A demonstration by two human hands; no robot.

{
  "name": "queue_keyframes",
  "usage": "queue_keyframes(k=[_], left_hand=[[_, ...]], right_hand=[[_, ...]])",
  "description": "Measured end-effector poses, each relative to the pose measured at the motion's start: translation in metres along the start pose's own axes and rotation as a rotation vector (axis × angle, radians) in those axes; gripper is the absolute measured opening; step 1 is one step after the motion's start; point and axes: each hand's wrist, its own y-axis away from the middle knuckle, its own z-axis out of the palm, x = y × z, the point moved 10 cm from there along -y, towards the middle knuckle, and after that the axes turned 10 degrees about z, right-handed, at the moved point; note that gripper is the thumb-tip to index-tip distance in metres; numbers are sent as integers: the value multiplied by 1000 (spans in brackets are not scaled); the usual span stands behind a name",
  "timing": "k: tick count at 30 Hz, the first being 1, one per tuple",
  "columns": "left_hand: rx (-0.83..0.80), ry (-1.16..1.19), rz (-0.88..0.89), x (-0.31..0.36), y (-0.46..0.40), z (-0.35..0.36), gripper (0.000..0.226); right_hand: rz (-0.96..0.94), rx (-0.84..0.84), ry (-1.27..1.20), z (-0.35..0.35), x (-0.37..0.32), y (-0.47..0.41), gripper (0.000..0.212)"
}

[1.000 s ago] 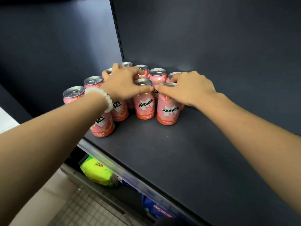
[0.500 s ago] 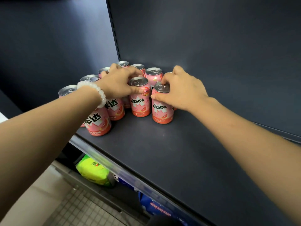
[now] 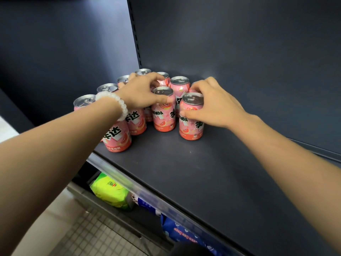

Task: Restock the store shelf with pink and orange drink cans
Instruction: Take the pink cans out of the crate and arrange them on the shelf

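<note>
Several pink and orange Mirinda cans stand upright in a cluster at the back left of the dark shelf (image 3: 212,182). My right hand (image 3: 214,106) grips the front right can (image 3: 191,124) round its top, thumb on the near side. My left hand (image 3: 142,93), with a white bead bracelet at the wrist, holds the can beside it (image 3: 163,117) near the rim with thumb and fingers. More cans stand behind, among them one at the back (image 3: 180,85), and to the left, including a front left can (image 3: 117,137). My left forearm hides parts of the left cans.
The shelf's back wall (image 3: 239,43) and a slotted upright (image 3: 134,34) close the rear. A wide bare stretch of shelf lies right of the cans. Below the front edge sit a lime-green package (image 3: 108,191) and blue packages (image 3: 180,231). Tiled floor lies at the bottom left.
Both hands have turned their cans, so the labels now face differently, with the Chinese characters showing on the right side. The two cans stand slightly further apart; the view shifted a little.
</note>
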Motion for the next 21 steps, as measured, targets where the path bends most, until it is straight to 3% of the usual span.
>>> queue_keyframes(k=[3, 7, 10, 13, 16, 21], left_hand=[[62, -68, -24, 3, 1, -1, 67], [-18, 58, 42, 5, -3, 7, 56], [-111, -17, 58, 6, -6, 11, 61], [-95, -55, 68, 14, -5, 13, 68], [13, -34, 52, 14, -3, 8, 71], [-71, 51, 55, 0, -11, 12, 66]], right_hand=[[-50, -81, -40, 1, -1, 2, 58], [21, 102, 156, -9, -3, 2, 62], [53, 168, 208, -10, -6, 2, 69], [-35, 25, 23, -4, -5, 4, 65], [-107, -65, 36, 3, -5, 7, 63], [-52, 93, 143, -5, -8, 1, 62]])
